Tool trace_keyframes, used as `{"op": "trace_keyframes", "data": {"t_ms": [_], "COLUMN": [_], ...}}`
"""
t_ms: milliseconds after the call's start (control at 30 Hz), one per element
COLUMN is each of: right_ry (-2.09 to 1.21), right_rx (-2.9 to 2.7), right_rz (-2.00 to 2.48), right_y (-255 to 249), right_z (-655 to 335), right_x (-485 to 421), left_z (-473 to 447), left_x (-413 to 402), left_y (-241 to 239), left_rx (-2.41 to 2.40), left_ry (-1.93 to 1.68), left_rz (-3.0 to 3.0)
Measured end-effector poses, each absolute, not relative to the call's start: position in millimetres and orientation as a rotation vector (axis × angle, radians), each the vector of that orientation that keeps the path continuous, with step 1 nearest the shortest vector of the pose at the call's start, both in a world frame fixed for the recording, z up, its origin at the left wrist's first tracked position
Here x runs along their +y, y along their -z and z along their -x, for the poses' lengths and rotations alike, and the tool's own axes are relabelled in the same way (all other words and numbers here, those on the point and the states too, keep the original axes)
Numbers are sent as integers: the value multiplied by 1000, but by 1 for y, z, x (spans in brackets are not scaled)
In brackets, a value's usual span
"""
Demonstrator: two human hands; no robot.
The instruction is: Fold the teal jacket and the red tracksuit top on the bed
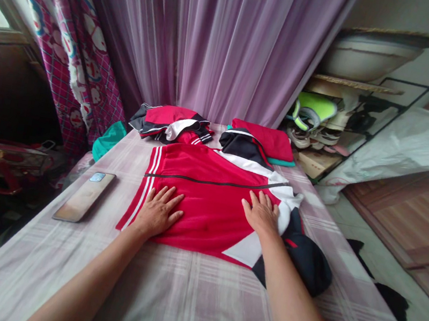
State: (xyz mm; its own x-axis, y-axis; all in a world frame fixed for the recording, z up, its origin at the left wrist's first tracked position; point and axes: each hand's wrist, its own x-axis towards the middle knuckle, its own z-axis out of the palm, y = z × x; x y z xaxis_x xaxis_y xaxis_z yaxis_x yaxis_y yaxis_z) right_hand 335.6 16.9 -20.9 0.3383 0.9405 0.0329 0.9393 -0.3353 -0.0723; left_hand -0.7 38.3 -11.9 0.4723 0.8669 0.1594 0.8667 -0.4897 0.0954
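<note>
A red zip-up jacket [206,213] with white and black parts lies flat on the bed, its dark zipper [211,182] running sideways across it. The striped hem is at the left and the white collar at the right. My left hand [160,210] rests palm down near the hem, fingers spread. My right hand [261,212] lies palm down by the white shoulder part, fingers also apart. Beside my right forearm is a bunched black sleeve [308,262]. Neither hand grips the cloth.
A phone [84,197] lies left of the jacket. Behind it are a pile of red and black clothes [171,123] and a folded red stack [262,141]. A purple curtain [226,37] hangs at the back. A shoe rack [334,147] stands at the right.
</note>
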Motion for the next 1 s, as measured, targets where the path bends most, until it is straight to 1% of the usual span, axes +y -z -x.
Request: {"op": "trace_keyframes", "data": {"t_ms": [233, 433, 567, 733, 800, 867, 933, 1000], "right_ry": [-54, -110, -171, -145, -124, -108, -103, -107], "right_rx": [-1754, -2133, -2199, -2221, -2214, -2202, -2196, -2197], "right_rz": [2412, 2083, 2098, 2069, 2054, 2046, 2036, 2027], "right_y": [7, 2, 7, 7, 7, 8, 8, 6], "right_z": [-313, -257, -251, -260, -262, -261, -261, -261], "right_x": [6, -34, -49, -53, -54, -55, -55, -56], "left_z": [0, -1, 4, 13, 20, 32, 49, 67], "left_x": [43, 43, 42, 50, 55, 57, 55, 49], "left_y": [17, 13, 11, 12, 13, 14, 16, 19], "left_rx": [1593, 1601, 1631, 1591, 1552, 1530, 1576, 1654], "left_ry": [-300, -276, -358, -359, -444, -602, -768, -839], "left_rz": [-2671, -2630, -2647, -2626, -2560, -2456, -2333, -2262]}}
